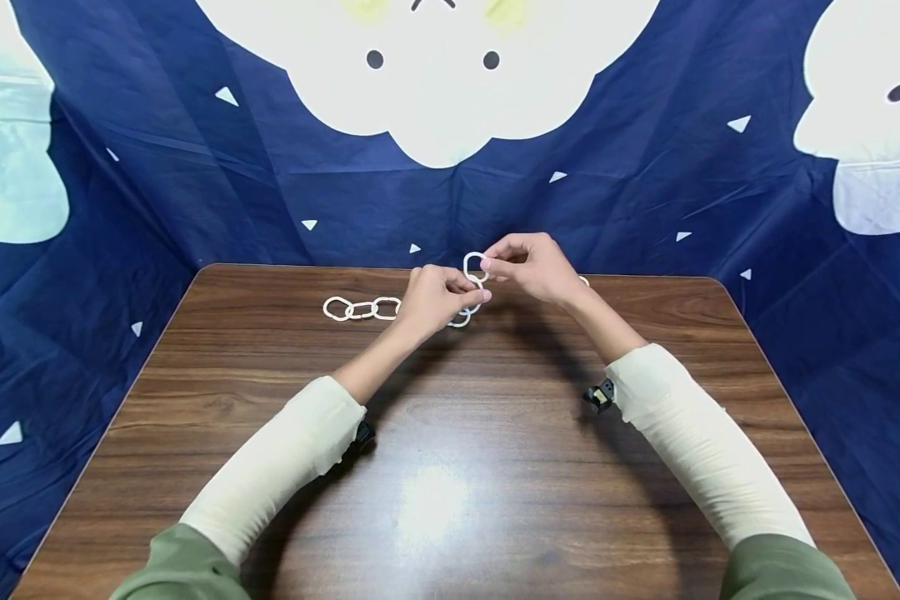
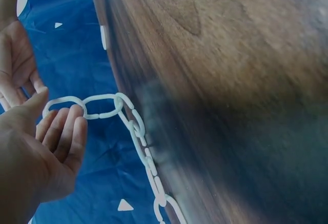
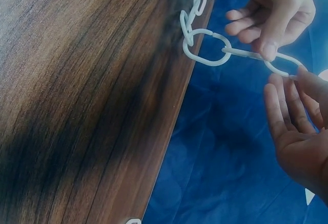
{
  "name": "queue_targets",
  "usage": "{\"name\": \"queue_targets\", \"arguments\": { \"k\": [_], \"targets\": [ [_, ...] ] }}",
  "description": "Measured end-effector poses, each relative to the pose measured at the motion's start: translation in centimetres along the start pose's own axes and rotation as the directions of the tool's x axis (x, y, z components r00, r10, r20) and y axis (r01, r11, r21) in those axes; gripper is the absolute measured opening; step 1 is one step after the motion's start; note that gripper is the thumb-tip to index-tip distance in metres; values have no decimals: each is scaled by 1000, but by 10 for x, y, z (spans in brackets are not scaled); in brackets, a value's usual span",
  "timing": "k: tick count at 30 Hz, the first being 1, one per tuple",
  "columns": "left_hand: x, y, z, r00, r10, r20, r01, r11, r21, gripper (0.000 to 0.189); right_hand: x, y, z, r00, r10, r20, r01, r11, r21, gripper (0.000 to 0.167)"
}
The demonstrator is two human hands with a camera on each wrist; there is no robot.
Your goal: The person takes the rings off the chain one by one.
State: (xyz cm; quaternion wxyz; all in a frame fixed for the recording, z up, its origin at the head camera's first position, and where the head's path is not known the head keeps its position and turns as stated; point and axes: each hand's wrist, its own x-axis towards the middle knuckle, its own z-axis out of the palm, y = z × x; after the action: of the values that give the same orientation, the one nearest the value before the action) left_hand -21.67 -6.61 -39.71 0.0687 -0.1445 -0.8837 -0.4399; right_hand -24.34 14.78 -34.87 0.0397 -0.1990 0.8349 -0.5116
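A chain of white links [image 1: 362,311] lies along the far side of the table, and its right end rises off the tabletop between my hands. My left hand [image 1: 429,298] pinches a link close to that end, thumb on the near side. With thumb and fingertips, my right hand [image 1: 536,268] pinches the end link [image 1: 467,263], which stands above the left fingers. In the right wrist view the raised links [image 3: 207,62] run from the table edge to both hands. My left hand covers part of the chain in the head view.
The brown wooden table [image 1: 435,417] ends just beyond my hands, against a dark blue cloth [image 1: 262,200] with white cloud shapes. Another white link [image 1: 584,281] shows partly behind my right wrist, at the table's far edge.
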Motion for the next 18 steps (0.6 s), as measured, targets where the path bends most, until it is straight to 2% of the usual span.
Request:
{"name": "queue_targets", "arguments": {
  "k": [9,18],
  "targets": [
    [0,-2,3,999,39,-16,-38,999,15,16,0,0,2,1000,-3,4,3,1000,24,17],
    [1,-2,-3,1000,30,-3,-30,1000,11,5,1,3,2,1000,14,-5,-14,999,50,18]
  ]
}}
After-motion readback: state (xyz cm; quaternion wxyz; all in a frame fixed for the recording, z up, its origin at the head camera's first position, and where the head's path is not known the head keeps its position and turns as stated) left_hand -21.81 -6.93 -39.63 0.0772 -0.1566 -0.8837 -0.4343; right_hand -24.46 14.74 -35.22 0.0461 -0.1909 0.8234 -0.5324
